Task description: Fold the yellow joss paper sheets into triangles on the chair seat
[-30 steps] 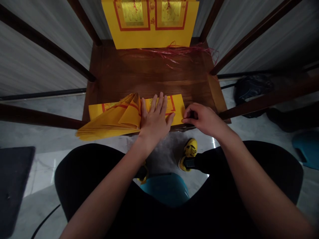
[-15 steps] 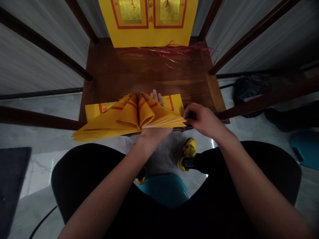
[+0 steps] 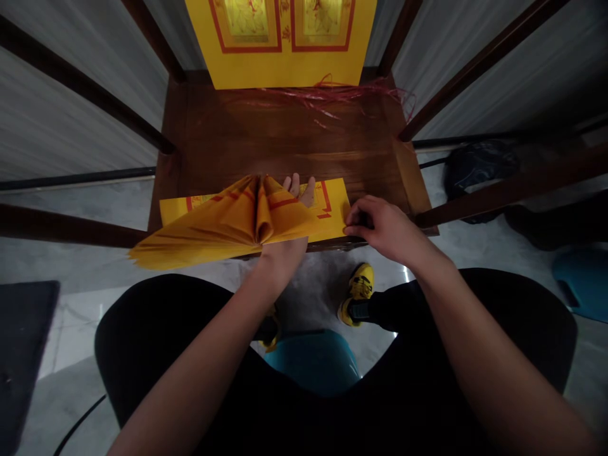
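Right hand pinches the yellow paper's edge

The right hand has thumb and forefinger pinched together at the right edge of the flat yellow paper. The left hand is partly covered by the folded paper fan; its fingers stick out straight past the fan's far side, but the thumb is hidden, so I cannot tell whether it grasps anything. The fan spreads leftward over the flat paper, which lies along the near edge of a wooden shelf. Thin red strings are scattered toward the shelf's far end, beside a larger yellow sheet with two red-framed panels. Below are a yellow shoe and a blue stool.
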The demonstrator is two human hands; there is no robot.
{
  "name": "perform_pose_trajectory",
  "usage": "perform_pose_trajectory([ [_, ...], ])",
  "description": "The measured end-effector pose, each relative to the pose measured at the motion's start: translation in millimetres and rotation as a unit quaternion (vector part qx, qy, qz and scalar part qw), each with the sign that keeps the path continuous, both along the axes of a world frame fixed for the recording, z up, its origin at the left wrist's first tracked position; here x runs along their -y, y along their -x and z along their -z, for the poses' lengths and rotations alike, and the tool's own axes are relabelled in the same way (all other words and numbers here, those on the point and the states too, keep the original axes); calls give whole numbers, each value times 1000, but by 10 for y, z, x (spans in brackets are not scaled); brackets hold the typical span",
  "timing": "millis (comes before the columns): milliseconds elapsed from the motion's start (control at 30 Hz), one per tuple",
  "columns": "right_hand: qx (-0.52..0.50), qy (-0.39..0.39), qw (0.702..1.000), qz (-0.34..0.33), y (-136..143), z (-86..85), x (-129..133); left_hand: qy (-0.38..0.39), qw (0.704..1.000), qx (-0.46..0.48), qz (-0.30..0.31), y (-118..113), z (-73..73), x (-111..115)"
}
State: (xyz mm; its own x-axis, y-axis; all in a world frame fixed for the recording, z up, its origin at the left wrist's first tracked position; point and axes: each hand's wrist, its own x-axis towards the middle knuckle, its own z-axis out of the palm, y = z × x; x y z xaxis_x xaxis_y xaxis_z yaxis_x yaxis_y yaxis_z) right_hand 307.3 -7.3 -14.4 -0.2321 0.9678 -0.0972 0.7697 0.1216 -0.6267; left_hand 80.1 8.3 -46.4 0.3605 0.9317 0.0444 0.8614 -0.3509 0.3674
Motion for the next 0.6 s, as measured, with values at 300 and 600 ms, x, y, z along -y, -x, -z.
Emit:
perform_pose_trajectory([
  [300,120,-98,980,-125,286,75,219,-17,998,-56,-21,-96,70,-78],
  [600,170,-92,975,-108,495,71,566,-1,997,-22,69,-103,-190,166],
])
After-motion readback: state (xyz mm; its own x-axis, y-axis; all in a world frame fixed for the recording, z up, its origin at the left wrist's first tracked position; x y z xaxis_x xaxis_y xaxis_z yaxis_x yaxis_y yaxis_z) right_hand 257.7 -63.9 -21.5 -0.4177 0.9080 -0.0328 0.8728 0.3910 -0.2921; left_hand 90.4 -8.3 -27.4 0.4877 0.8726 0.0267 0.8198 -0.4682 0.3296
